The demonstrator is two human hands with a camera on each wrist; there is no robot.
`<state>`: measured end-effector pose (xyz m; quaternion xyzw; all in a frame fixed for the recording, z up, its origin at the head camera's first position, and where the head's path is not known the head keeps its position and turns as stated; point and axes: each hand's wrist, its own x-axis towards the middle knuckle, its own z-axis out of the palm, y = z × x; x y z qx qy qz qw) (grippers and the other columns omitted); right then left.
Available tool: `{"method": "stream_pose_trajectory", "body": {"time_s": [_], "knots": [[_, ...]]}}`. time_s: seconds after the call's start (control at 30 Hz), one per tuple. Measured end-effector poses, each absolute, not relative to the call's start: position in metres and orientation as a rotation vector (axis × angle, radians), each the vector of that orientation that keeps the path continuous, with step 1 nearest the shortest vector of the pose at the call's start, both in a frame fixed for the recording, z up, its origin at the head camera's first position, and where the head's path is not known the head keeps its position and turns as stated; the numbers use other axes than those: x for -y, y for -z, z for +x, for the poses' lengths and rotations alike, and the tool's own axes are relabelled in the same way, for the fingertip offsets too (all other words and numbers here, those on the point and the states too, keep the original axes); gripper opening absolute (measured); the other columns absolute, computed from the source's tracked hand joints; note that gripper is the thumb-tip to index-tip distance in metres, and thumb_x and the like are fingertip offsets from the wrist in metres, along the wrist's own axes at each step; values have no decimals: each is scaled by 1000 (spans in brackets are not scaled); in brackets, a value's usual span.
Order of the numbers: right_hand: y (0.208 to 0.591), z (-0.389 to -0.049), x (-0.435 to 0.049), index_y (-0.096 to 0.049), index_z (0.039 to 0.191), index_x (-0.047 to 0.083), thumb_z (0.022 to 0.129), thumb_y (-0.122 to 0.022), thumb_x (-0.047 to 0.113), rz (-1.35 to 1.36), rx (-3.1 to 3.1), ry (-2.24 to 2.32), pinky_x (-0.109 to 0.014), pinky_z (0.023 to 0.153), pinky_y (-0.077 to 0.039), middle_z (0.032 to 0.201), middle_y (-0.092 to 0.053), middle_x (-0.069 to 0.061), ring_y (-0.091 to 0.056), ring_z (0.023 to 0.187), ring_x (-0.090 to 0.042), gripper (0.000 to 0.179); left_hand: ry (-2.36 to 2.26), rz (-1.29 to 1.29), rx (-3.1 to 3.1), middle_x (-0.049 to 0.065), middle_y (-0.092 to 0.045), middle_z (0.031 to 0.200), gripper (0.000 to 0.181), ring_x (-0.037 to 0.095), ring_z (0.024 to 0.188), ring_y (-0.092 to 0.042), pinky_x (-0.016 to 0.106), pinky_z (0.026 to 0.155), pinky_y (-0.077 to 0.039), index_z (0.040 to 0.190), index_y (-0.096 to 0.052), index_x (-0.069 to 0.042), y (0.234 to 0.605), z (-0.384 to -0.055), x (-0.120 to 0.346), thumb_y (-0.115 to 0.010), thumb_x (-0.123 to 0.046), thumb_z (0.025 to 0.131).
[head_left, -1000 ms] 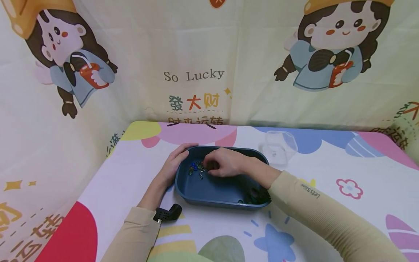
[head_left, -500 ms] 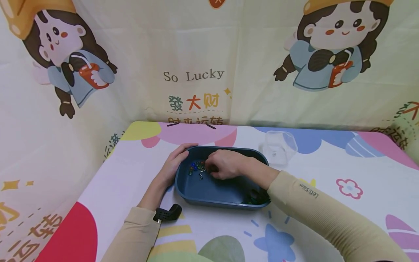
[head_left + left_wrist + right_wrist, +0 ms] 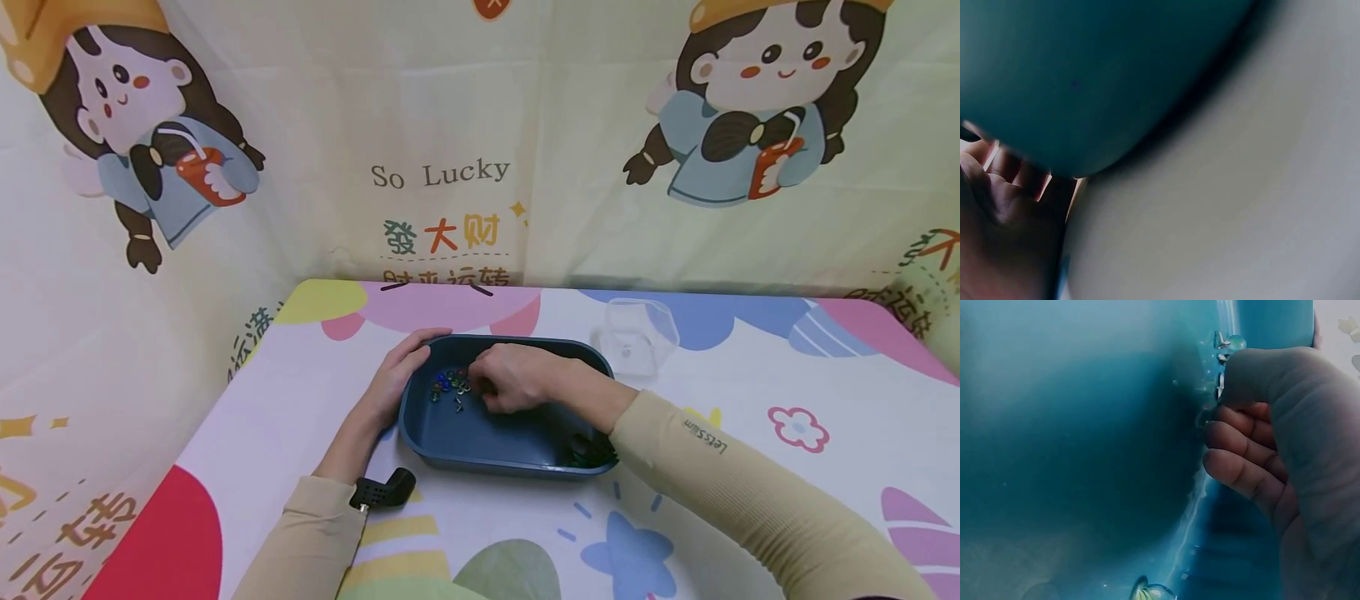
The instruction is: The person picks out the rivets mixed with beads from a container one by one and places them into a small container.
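Note:
A dark blue rectangular tub stands on the table. Near its left end lies a small pile of coloured glass marbles and shiny metal pieces, too small to name. My left hand rests along the tub's left end, fingers fairly straight against the outer wall and thumb near the rim. Over the pile, my right hand reaches down into the tub with curled fingers. In the right wrist view, a silvery piece shows right beside the thumb; whether the fingertips grip it is hidden.
A clear plastic box stands behind the tub's right corner. Dark, unclear items sit in the tub's near right corner, under the right forearm. The right wrist view shows another marble at its bottom edge. A patterned cloth covers the table.
My right hand has sunk slightly and its fingers have drawn closer together over the pile. The left hand and the tub keep their places; the head view shifts slightly.

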<state>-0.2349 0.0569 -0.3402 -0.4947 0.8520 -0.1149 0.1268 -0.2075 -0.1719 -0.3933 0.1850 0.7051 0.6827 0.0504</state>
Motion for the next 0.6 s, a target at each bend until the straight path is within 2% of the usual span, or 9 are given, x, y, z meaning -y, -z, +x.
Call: {"method": "stream_pose_trajectory", "body": {"time_s": [0.43, 0.6], "knots": [[338, -234, -61, -70, 93, 14, 89, -70, 11, -1471, -2520, 504, -25, 69, -49, 85, -60, 7, -55, 75, -10, 5, -2089, 568, -2123, 18, -48, 147, 44, 32, 133, -46, 49, 113, -32, 146, -47, 0, 395, -208, 172, -33, -19, 109], [336, -235, -65, -70, 96, 10, 89, -70, 9, -1478, -2539, 608, -25, 69, -49, 87, -62, 5, -55, 75, -12, 7, -2091, 567, -2127, 19, -49, 146, 44, 34, 132, -47, 49, 113, -33, 146, -47, 0, 395, -209, 171, -33, -19, 108]]}}
